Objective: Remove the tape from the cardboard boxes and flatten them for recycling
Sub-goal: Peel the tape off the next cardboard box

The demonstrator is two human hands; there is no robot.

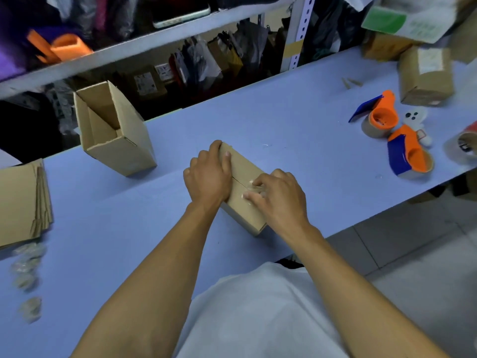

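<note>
Although both hands cover much of it, the small closed brown cardboard box (245, 200) lies in the middle of the pale blue table (284, 125), its top seam showing between them. The left hand (209, 177) grips its far end, fingers curled over the edge. The right hand (277, 195) pinches a crumpled strip of clear tape (254, 187) on the seam; how much has lifted is hard to tell. Left of the box and farther back stands an open tall cardboard box (113, 130), its inside seemingly bare. At the table's left edge a stack of flattened cardboard (23, 200) is cut off, with blurred wads of clear tape (27, 264) nearer. Right of the box lie two orange-and-blue tape dispensers (410, 153).
</note>
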